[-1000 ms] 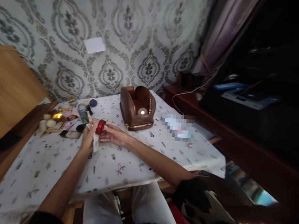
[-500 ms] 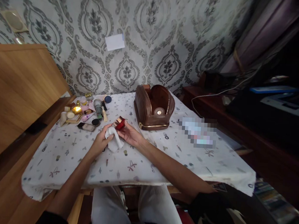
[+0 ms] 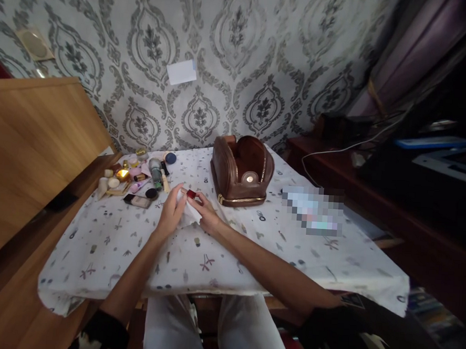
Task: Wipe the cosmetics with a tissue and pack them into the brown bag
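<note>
two hands meet left of centre: the left hand (image 3: 170, 213), fingers together, clamps one white cloth (image 3: 191, 215); the right hand (image 3: 210, 215) has its fingertips clamped on one small red container (image 3: 191, 194), seemingly to steady it against the cloth. beyond, right of centre, one brown bag (image 3: 242, 191) gapes, perhaps for easy reach. at left, over ten cosmetics (image 3: 154, 171) overlap, exact count unclear. farthest, upper centre-left: one paper (image 3: 182, 72).
</note>
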A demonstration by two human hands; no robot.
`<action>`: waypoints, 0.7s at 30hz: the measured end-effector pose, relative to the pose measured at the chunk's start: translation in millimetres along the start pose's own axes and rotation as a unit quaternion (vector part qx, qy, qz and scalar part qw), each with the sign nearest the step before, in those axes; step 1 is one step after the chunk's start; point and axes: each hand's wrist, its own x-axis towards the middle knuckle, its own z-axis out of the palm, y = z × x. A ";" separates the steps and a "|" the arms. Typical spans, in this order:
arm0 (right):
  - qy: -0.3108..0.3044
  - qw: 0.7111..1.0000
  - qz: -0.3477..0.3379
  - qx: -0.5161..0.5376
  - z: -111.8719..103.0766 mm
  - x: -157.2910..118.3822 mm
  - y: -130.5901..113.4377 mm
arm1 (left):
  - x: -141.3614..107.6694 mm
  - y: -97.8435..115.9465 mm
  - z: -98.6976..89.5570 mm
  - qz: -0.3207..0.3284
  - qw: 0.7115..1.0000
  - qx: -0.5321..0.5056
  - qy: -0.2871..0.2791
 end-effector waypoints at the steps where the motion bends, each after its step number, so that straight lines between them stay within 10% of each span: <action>1: 0.001 1.000 -0.004 -0.008 -0.5 0.0 0.1 | 0.3 -0.4 2.9 -0.013 1.000 -0.007 0.011; 13: -0.065 0.963 -0.090 -0.245 -3.5 -0.3 7.7 | 0.8 -22.1 -8.9 -0.138 0.970 -0.187 0.072; 21: -0.052 0.902 -0.185 -0.387 -6.0 -2.6 5.8 | -3.3 -7.1 -9.4 -0.076 0.995 -0.052 0.031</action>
